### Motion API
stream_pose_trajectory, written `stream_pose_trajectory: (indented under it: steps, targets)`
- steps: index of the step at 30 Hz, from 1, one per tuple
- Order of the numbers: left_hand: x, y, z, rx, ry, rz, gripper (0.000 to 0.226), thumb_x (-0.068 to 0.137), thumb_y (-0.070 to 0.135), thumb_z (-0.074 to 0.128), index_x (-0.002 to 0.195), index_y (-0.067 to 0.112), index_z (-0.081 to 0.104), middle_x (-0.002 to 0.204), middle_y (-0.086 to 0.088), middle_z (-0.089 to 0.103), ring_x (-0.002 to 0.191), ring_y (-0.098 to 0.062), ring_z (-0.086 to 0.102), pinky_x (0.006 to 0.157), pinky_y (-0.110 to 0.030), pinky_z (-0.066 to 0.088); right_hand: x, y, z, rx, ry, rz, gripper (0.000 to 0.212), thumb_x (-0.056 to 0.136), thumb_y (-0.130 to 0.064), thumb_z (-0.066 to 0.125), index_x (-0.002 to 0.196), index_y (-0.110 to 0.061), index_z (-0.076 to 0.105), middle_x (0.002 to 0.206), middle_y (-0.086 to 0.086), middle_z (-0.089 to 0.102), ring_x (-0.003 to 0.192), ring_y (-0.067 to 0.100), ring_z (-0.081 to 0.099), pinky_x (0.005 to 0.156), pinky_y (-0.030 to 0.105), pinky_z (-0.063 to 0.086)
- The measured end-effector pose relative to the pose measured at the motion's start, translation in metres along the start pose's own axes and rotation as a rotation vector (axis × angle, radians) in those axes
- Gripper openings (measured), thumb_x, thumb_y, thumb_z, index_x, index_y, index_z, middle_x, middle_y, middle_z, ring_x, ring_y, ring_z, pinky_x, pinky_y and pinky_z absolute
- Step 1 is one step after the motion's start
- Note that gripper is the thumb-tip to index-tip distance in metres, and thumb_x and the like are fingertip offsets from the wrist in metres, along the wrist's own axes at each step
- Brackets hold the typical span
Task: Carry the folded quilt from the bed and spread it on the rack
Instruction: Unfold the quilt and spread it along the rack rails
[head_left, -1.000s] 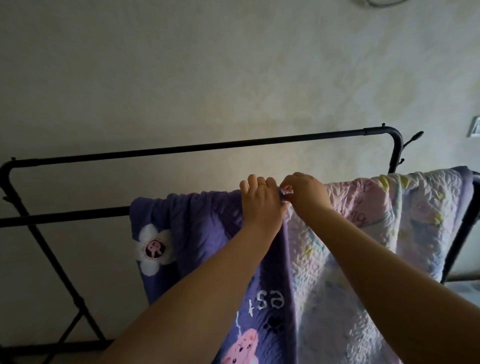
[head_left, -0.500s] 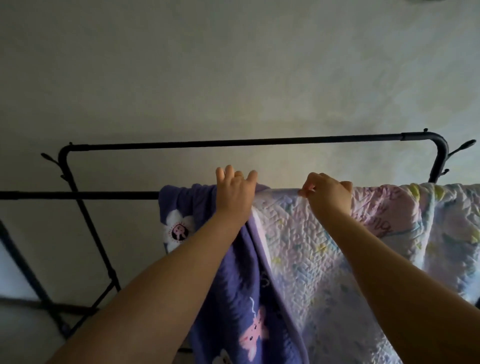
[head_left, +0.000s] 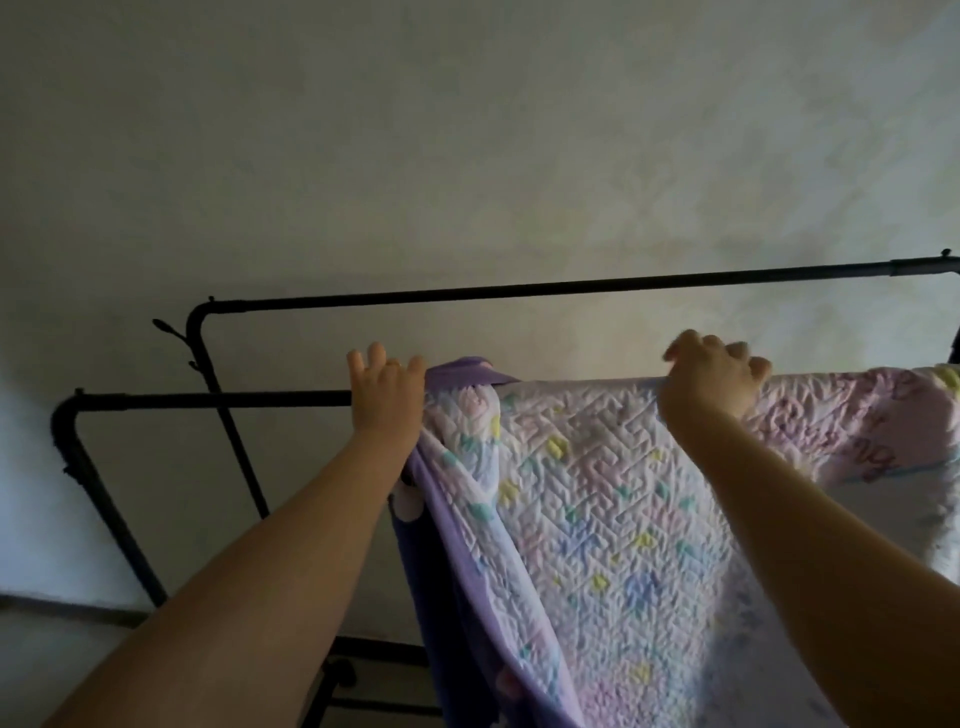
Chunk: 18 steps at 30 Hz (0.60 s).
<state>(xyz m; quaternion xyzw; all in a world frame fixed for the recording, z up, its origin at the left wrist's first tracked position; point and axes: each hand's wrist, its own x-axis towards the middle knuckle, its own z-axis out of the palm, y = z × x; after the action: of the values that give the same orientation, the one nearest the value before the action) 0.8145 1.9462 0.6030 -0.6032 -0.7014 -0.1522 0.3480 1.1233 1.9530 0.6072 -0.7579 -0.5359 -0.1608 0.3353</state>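
The quilt (head_left: 597, 519) is draped over the near bar of the black rack (head_left: 218, 399) and hangs down toward the camera. Its facing side is pale and stitched in a maze-like quilting pattern, dotted with pastel pink, yellow, mint and blue patches; its left edge is folded back, so that a purple reverse and darker purple cloth are shown beneath. The fabric is bunched at the top left corner, where a purple fold is humped over the bar. The left hand (head_left: 387, 397) is laid at that corner with fingers spread and straight. The right hand (head_left: 711, 382) is curled over the quilt's top edge, which is gripped at the bar. A plain wall (head_left: 467, 156) is seen behind.
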Motion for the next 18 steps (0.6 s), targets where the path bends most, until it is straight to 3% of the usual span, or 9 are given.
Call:
stream_pose_trajectory:
  steps: [2,5,9,14,18]
  targets:
    - [0.005,-0.008,0.002,-0.083,-0.01,-0.028,0.022,0.084,0.011,0.051,0.1,0.025,0.058,0.091,-0.006,0.072,0.108,-0.031,0.047,0.095,-0.045,0.032,-0.018,-0.039,0.008,0.132,-0.044,-0.189,0.028,0.084,-0.014,0.061,0.107,-0.029,0.063,0.116,0.002,0.063,0.11,0.027,0.052,0.096,0.042,0.037]
    - [0.01,-0.012,0.003,-0.206,0.011,0.066,0.026,0.079,0.013,0.054,0.102,0.025,0.055,0.098,-0.003,0.067,0.103,-0.032,0.049,0.086,-0.043,0.031,-0.045,-0.09,0.023,0.18,-0.146,-0.423,0.021,0.086,-0.029,0.065,0.107,-0.033,0.064,0.116,-0.003,0.063,0.111,0.022,0.054,0.096,0.039,0.037]
    - [0.002,0.002,0.005,-0.331,0.123,0.29,0.029,0.083,0.022,0.055,0.112,0.026,0.054,0.101,-0.005,0.063,0.097,-0.032,0.05,0.079,-0.04,0.029,-0.058,-0.12,0.036,0.249,-0.149,-0.324,0.025,0.081,-0.033,0.071,0.104,-0.023,0.066,0.103,0.003,0.064,0.098,0.027,0.06,0.085,0.036,0.043]
    - [0.004,0.019,0.012,-0.382,0.225,0.409,0.04,0.093,0.03,0.054,0.132,0.034,0.05,0.104,-0.008,0.059,0.091,-0.03,0.054,0.083,-0.042,0.035,-0.061,-0.127,0.035,0.173,-0.127,-0.346,0.026,0.081,-0.042,0.068,0.106,-0.038,0.067,0.098,-0.001,0.058,0.095,0.023,0.056,0.086,0.036,0.039]
    - [0.011,0.016,0.014,-0.317,0.292,0.549,0.025,0.091,0.032,0.058,0.115,0.033,0.066,0.101,-0.006,0.062,0.078,-0.027,0.059,0.078,-0.039,0.041,-0.059,-0.13,0.038,0.226,-0.1,-0.295,0.018,0.077,-0.039,0.073,0.091,-0.029,0.069,0.094,-0.001,0.057,0.091,0.021,0.057,0.082,0.035,0.04]
